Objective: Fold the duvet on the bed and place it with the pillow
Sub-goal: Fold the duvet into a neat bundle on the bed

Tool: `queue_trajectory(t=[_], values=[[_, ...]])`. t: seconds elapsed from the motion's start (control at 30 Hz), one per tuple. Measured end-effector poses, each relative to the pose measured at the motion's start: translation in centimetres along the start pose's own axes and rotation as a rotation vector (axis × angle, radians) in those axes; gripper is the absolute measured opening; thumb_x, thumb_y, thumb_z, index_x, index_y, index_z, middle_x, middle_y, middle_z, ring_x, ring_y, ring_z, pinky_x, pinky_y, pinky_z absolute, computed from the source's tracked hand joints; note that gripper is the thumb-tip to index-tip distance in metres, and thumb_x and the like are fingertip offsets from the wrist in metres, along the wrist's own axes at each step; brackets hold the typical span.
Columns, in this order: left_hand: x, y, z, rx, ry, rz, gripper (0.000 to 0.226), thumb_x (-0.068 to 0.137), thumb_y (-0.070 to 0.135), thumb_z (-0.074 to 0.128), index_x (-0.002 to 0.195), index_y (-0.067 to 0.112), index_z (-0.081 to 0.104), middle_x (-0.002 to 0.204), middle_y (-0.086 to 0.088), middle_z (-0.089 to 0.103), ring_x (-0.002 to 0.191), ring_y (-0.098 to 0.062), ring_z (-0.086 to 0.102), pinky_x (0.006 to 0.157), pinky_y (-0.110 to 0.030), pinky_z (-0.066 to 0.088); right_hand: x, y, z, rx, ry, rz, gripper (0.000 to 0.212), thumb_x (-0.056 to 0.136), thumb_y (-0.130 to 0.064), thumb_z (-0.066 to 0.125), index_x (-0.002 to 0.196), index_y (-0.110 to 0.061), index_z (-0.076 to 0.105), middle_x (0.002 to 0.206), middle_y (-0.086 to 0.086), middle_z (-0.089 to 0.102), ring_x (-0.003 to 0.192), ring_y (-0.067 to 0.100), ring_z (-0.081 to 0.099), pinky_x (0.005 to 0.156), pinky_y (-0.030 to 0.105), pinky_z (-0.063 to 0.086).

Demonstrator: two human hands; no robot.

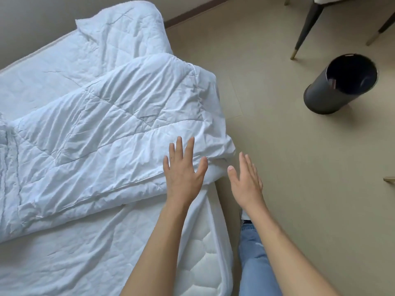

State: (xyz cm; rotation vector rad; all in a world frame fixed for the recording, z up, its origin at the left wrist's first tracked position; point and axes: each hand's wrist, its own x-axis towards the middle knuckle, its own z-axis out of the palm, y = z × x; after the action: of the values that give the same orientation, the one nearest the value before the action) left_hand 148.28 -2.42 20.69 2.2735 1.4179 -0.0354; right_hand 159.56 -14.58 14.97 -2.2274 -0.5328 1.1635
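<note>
One rumpled white quilted duvet (102, 129), folded over, lies on the bed (89, 253); left hand (183, 167) flat on its five-o'clock corner, right hand (245, 180) spread, empty.

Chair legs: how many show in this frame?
3. One long dark leg with a gold tip stands left of two shorter ones at the right edge and at the top. More may lie outside the frame.

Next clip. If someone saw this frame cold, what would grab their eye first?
The rumpled white duvet sprawled across the bed, one corner spilling over the mattress edge at centre frame. Right there, two bare forearms reach in: the left hand lies open and flat on that corner, the right hand is open just beside it, over the floor. At upper right, a dark cylindrical bin stands out on the pale floor.
</note>
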Motion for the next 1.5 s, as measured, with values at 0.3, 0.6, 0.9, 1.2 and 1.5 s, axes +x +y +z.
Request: queue_trajectory(t=[0.3,0.6,0.9,1.2,1.5], values=[[8.1,-1.8,8.4,0.328,-0.184,0.384,0.069,0.089,0.056,0.046,0.152,0.027,0.039,0.167,-0.006,0.024,0.156,-0.031,0.013,0.122,-0.054,0.012,5.2,3.6,8.2,0.432,0.092,0.264,0.063,0.11,-0.037,0.036,0.162,-0.008,0.018,0.171,0.01,0.018,0.159,0.021,0.014,0.124,0.03,0.013],[15.2,-1.3,18.5,0.709,-0.39,0.767,0.082,0.081,0.056,0.07,0.147,0.02,0.037,0.163,-0.009,0.023,0.155,-0.031,0.01,0.123,-0.051,0.008,13.4,8.4,16.5,1.345,0.238,0.723,0.06,0.09,-0.055,0.043,0.139,-0.023,0.055,0.136,0.008,0.064,0.113,0.027,0.066,0.089,0.044,0.06],[16.6,-2.8,21.1,0.584,-0.413,0.62,0.085,0.085,0.062,0.06,0.153,0.025,0.026,0.159,-0.007,0.031,0.151,-0.028,0.022,0.116,-0.042,0.027,18.8,10.8,18.8,1.975,0.094,0.591,0.093,0.095,-0.08,0.018,0.138,-0.01,0.061,0.13,0.022,0.069,0.117,0.031,0.069,0.093,0.042,0.055],[15.9,-0.9,19.7,0.094,-0.395,0.409,0.073,0.095,0.059,0.05,0.151,0.014,0.035,0.144,-0.009,0.055,0.134,-0.03,0.049,0.106,-0.042,0.042,21.2,8.8,9.6,1.616,0.404,0.341,0.028,0.097,-0.018,0.07,0.117,0.001,0.07,0.105,0.017,0.078,0.091,0.028,0.078,0.067,0.033,0.062],[15.0,1.0,18.9,-0.22,-0.152,0.197,0.03,0.103,0.035,0.051,0.087,0.017,0.034,0.074,0.001,0.053,0.069,-0.023,0.05,0.058,-0.037,0.032,20.9,5.4,5.8,1.401,0.318,0.082,0.022,0.096,-0.016,0.071,0.111,0.0,0.071,0.104,0.018,0.078,0.095,0.029,0.077,0.083,0.039,0.063]])
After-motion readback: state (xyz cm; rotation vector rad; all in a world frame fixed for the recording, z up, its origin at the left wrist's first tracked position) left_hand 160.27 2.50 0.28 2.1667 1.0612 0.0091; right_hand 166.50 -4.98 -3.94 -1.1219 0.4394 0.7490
